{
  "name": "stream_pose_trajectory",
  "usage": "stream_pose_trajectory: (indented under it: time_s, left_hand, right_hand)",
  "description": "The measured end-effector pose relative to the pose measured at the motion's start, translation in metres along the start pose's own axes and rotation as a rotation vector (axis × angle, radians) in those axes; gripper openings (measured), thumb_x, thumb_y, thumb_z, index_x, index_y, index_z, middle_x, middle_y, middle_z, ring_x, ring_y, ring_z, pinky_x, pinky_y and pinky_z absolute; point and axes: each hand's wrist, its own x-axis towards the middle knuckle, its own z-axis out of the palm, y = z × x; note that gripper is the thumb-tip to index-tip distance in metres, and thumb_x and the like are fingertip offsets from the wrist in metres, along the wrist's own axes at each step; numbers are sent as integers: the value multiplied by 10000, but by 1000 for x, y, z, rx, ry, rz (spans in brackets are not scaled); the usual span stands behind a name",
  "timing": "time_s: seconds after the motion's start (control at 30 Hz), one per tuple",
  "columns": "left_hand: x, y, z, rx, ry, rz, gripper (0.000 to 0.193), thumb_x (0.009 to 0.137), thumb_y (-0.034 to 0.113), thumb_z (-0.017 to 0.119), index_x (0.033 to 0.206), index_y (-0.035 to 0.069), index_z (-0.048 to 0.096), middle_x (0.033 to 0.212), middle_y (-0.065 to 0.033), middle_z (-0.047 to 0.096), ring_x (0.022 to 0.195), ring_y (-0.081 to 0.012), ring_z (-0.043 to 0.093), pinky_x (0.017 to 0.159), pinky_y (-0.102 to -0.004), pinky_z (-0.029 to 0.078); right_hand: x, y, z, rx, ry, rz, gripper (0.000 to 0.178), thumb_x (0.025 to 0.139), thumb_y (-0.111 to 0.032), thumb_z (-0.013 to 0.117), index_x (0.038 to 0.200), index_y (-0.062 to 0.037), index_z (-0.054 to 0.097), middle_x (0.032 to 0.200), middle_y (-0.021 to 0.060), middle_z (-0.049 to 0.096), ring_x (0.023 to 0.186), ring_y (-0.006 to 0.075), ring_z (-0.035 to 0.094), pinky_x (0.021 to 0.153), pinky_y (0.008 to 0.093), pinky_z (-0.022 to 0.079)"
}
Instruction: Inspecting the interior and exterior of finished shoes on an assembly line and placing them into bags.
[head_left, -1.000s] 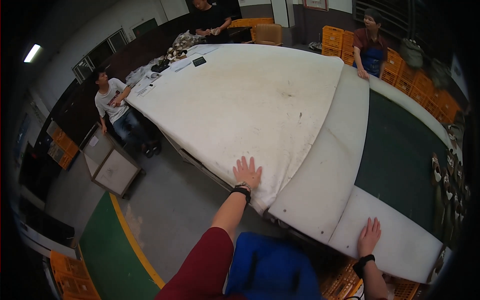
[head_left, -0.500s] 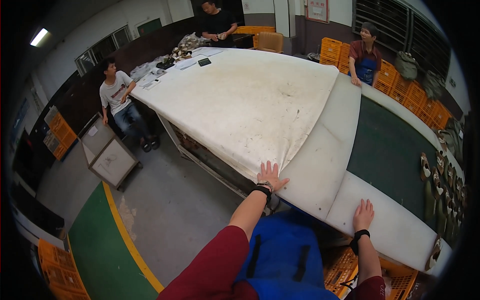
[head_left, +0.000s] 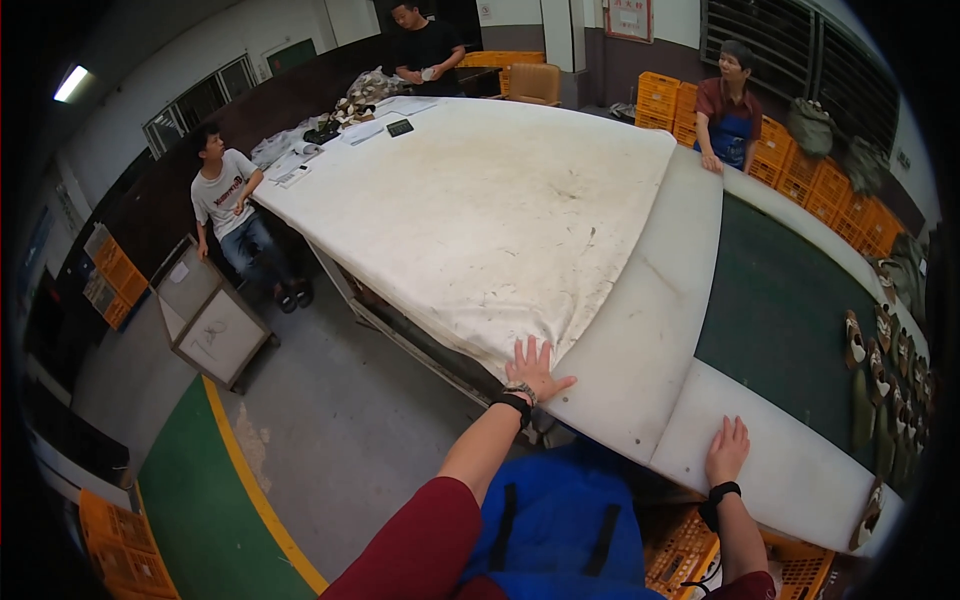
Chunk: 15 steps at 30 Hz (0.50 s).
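My left hand (head_left: 534,372) lies flat with spread fingers on the near corner of a large table covered in a stained white sheet (head_left: 470,215). The sheet wrinkles around my fingertips. Farther right, my right hand (head_left: 728,452) rests on a white panel (head_left: 790,465) that borders a dark green conveyor belt (head_left: 770,300). Its fingers are stretched out and it holds nothing. Between the hands runs a smooth white board (head_left: 635,340) beside the sheet's edge. Several brown and white shoes (head_left: 880,370) stand in rows on the belt's right side.
Three people are around the table: one seated at left (head_left: 230,195), one standing at the back (head_left: 425,45), one beside the belt (head_left: 730,105). Orange crates (head_left: 810,180) line the right wall; another crate (head_left: 685,555) sits below me. A wheeled cart (head_left: 215,325) stands at left.
The view has shifted slightly, so the table sits a little differently in the picture. Both hands stay on the surfaces. The person at the back has moved the hands slightly.
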Motion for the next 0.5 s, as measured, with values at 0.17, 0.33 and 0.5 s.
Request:
stream_pose_trajectory:
  time_s: [0.17,0.33,0.5]
  left_hand:
    - [3,-2,5,-1,40,9,1000,689,730,454,1411,151,76,1465,-132,-36,1333,-354,-97,1034,-538,106]
    - [-3,1,6,-16,107,31,984,693,723,455,1407,145,104,1464,-137,-5,1336,-353,-72,1029,-546,117]
    - [-3,-2,12,-24,131,17,967,701,716,453,1405,143,121,1463,-141,13,1339,-347,-54,1020,-552,134]
  right_hand:
    - [1,1,1,4,13,2,348,854,-156,454,1195,-94,481,1307,143,385,1223,318,323,1006,463,236]
    - [-1,7,5,7,37,-22,350,850,-149,461,1195,-90,480,1303,148,388,1216,328,331,1004,465,239]
    - [-1,4,5,33,33,-34,345,846,-136,467,1186,-80,482,1300,154,389,1211,335,333,1000,467,246]
